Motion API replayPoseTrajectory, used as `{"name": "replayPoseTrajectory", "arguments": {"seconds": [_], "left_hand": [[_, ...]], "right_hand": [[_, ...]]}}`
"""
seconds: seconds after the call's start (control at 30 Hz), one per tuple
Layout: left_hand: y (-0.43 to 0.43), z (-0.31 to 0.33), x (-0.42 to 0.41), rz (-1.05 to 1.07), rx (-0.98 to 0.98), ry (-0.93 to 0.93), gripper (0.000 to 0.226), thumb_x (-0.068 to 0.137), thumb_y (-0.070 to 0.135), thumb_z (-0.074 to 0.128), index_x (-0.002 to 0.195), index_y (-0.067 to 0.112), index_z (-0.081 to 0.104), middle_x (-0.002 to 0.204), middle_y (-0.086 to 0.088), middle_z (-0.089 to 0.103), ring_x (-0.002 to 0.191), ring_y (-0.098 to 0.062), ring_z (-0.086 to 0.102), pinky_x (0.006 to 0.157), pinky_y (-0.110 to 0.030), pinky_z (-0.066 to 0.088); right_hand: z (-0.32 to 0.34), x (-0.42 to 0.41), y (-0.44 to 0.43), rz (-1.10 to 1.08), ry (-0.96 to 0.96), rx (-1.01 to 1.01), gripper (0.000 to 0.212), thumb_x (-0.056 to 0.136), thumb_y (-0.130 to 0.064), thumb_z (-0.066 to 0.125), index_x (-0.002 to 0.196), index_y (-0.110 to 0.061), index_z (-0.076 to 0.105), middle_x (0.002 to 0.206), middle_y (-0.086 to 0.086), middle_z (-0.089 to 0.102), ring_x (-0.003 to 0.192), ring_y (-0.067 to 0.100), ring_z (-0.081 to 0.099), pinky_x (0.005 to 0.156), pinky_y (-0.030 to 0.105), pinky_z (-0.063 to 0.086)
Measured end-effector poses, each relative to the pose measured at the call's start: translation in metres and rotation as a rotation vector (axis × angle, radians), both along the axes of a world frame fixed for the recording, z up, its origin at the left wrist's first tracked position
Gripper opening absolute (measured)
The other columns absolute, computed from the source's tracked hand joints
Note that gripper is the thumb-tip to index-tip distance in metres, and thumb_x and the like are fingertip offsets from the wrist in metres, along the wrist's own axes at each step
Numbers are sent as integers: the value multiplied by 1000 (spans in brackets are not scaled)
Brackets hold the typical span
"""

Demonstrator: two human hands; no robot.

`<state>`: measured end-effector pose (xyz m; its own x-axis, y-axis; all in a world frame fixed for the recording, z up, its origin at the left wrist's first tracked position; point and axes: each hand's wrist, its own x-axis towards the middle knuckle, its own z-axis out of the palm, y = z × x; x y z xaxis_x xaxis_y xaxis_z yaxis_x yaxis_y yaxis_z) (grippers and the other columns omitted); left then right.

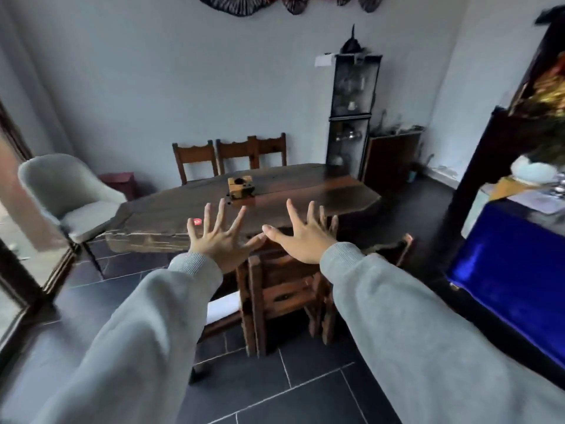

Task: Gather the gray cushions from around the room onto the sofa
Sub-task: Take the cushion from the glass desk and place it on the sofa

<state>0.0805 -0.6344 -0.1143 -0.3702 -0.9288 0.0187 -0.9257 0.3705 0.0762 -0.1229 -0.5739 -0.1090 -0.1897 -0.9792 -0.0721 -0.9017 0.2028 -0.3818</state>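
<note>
- While no gray cushion and no sofa appear in this view, both hands are free; the left hand (pixel 218 240) and the right hand (pixel 301 237) are held in the air on the near side of the wooden table (pixel 183 209), fingers straight and spread, thumb tips close together, holding nothing.
- Left of the table stands a gray upholstered chair (pixel 70 194); its seat looks fixed, so it is not judged a loose cushion. A pale flat object (pixel 223 307) under the table's near edge is too unclear to identify.
- On the table sits a small wooden box (pixel 241 187); beyond the table, wooden chairs (pixel 195 157) stand in a row.
- Handling (a judgement): a cushion should be light, soft and compressible; not fragile, not slippery; it will sag if pinched at one corner.
- Recommended hold: grip across the middle of an edge, or clamp both flat faces between the palms; several can be carried together — pressed against the body.
- Next requirement: search away from the table.
</note>
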Motion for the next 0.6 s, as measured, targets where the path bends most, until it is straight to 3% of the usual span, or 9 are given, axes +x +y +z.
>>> {"name": "replayPoseTrajectory", "arguments": {"seconds": [0.13,0.33,0.6], "left_hand": [[8,5,-107,-109,1,12,118,54,100,-14,161,49,-15,170,0,-30,156,-30,-28,121,-67,-12],[27,7,-255,-360,-2,8,94,83,93,9,161,48,-14,170,-1,-31,156,-32,-29,120,-67,-13],[78,-1,-422,-668,25,36,102,75,96,2,163,46,-8,172,-1,-25,158,-30,-24,122,-65,-9]], "right_hand": [[-1,-100,40,-157,38,-4,112,73,-104,14,164,-45,-15,174,19,-22,159,39,-25,121,63,-19],[-3,-232,115,-446,123,23,109,77,-101,9,165,-43,-15,175,20,-16,160,42,-17,122,66,-13],[-11,-349,218,-806,136,94,108,78,-101,8,164,-42,-19,174,18,-20,159,43,-20,122,66,-14]]}}
